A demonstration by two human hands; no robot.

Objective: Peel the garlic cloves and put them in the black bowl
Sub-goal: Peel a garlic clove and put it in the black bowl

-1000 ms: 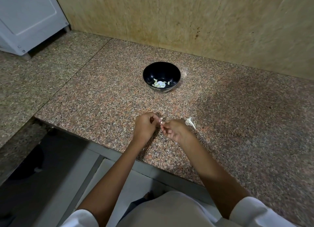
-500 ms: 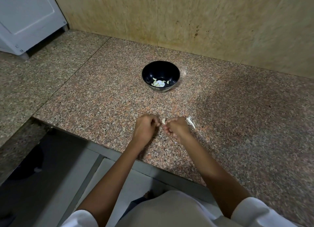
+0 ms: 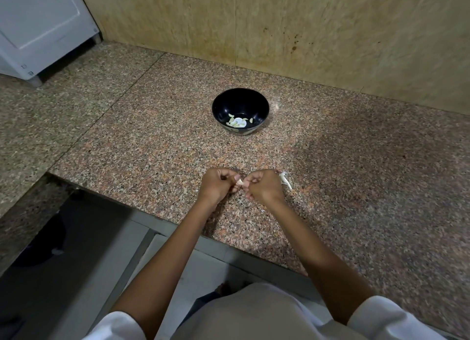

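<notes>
While the left hand [image 3: 216, 185] and right hand [image 3: 263, 187] pinch 1 garlic clove [image 3: 240, 183] between them, it seems light, firm, slippery, best gripped at its ends.

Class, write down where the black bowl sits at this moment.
In the head view the black bowl stands mid-frame on the granite counter, beyond the left hand and right hand, short of the back wall.

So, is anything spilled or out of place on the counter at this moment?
Only small things. A white papery scrap, probably garlic peel, lies loose on the counter beside the right hand. Dark spots mark the wall. The black bowl stands upright.
</notes>
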